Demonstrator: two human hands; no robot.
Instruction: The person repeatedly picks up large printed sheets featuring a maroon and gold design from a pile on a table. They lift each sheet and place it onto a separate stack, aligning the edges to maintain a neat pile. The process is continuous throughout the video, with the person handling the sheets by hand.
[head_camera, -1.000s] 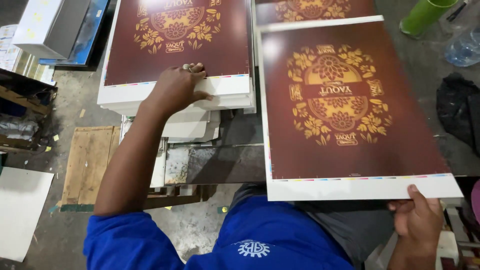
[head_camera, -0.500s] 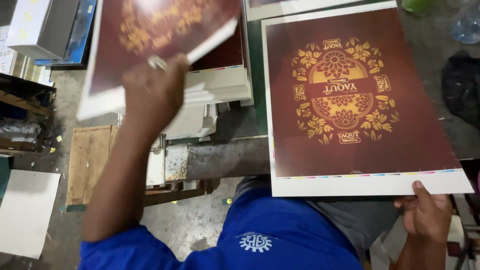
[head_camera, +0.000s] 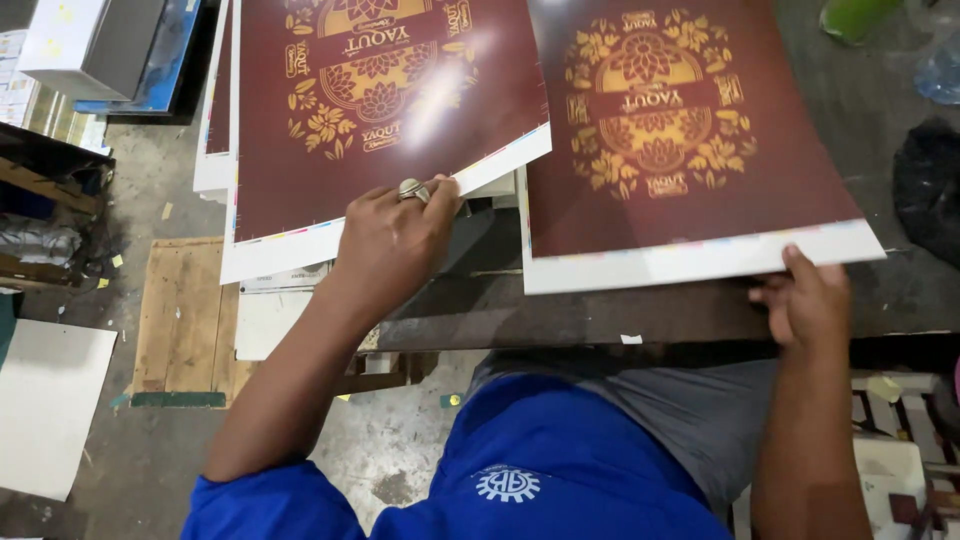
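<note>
Two hands are seen: the left hand (head_camera: 392, 240) pinches one lifted maroon printed sheet (head_camera: 370, 110) above the stack (head_camera: 212, 150) at the table's (head_camera: 600, 315) left end; the right hand (head_camera: 808, 305) grips a second sheet (head_camera: 680, 140) at the near edge.

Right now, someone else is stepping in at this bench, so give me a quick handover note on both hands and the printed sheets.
Left hand: grip closed on the near white edge of one maroon and gold printed sheet, lifted and tilted above the left stack.
Right hand: fingers at the near right corner of the right stack of sheets, thumb on top, steadying it on the dark table.
Done: one sheet is off the left stack and angled toward the right one.
Left: that sheet is not yet laid down; it overlaps the right stack's left edge in view.
</note>
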